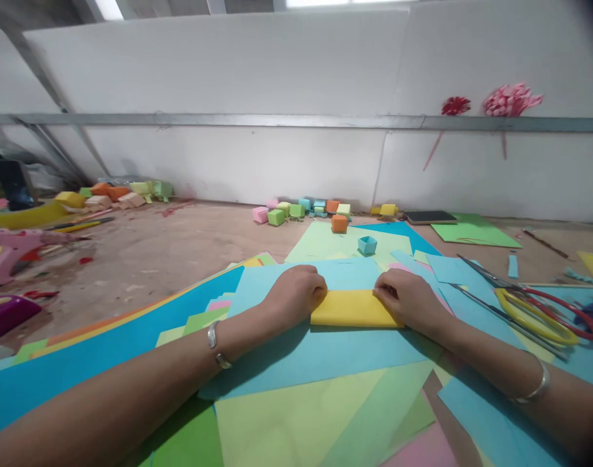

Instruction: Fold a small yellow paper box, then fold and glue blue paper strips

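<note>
A folded strip of yellow paper [355, 309] lies across a light blue sheet [296, 363] in front of me. At its left end my left hand [299, 292] is closed, thumb and fingers pinching the upper corner. My right hand [409, 297] pinches the opposite end, fingers curled. The paper between the two hands looks flat, with a straight upper edge. Just beyond it stands a small open blue paper box [367, 244]. An orange paper cube [339, 224] sits behind that box.
Scissors with yellow and red handles [540, 318] lie right of my right hand. Small paper cubes [296, 211] line the wall. A pink glue gun [14, 250] and a purple object [9, 316] are at left. A dark flat phone-like object [430, 217] rests at back right.
</note>
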Tool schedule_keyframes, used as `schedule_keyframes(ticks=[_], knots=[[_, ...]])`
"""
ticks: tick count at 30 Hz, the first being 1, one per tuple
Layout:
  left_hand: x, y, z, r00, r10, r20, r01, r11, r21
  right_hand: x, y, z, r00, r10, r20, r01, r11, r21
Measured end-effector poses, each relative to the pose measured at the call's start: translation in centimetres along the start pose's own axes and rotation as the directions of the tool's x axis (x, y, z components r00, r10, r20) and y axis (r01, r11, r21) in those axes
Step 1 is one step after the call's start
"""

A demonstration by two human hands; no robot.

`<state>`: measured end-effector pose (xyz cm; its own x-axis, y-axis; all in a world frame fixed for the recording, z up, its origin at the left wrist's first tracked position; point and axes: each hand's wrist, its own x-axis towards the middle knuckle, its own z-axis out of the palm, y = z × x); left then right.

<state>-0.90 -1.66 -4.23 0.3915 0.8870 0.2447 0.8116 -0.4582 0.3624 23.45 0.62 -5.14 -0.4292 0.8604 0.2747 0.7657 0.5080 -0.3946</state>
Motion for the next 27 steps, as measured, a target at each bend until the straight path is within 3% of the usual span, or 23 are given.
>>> schedule_keyframes(ticks=[11,16,19,22,24,27], knots=[[0.7,-0.6,-1.3,0.955,0.24,0.173,-0.256,0.963,0.079,0.3,0.5,0.1,1.0,-0.011,0.019,0.011,1.0,-0.022],[1.9,0.0,-2.5,0.921,0.271,0.279,-0.302,0.951,0.074,0.4,0.4,0.1,0.999,-0.036,0.024,0.036,0.999,-0.002],[3.2,1.5,-3.2,0.902,0.243,0.357,-0.281,0.958,0.058,0.3,0.4,0.0,0.999,-0.045,0.03,0.045,0.999,0.002],[4.4,3.0,-3.1,0.892,0.146,0.427,-0.185,0.981,0.05,0.3,0.5,0.1,0.998,-0.048,0.033,0.048,0.999,-0.001],[5.1,3.6,-2.4,0.906,0.077,0.416,-0.109,0.993,0.053,0.3,0.6,0.2,0.998,-0.051,0.033,0.051,0.999,-0.004],[5.5,3.8,-0.7,0.95,-0.019,0.311,0.001,0.998,0.058,0.3,0.7,0.3,0.998,-0.059,0.034,0.059,0.998,-0.006]])
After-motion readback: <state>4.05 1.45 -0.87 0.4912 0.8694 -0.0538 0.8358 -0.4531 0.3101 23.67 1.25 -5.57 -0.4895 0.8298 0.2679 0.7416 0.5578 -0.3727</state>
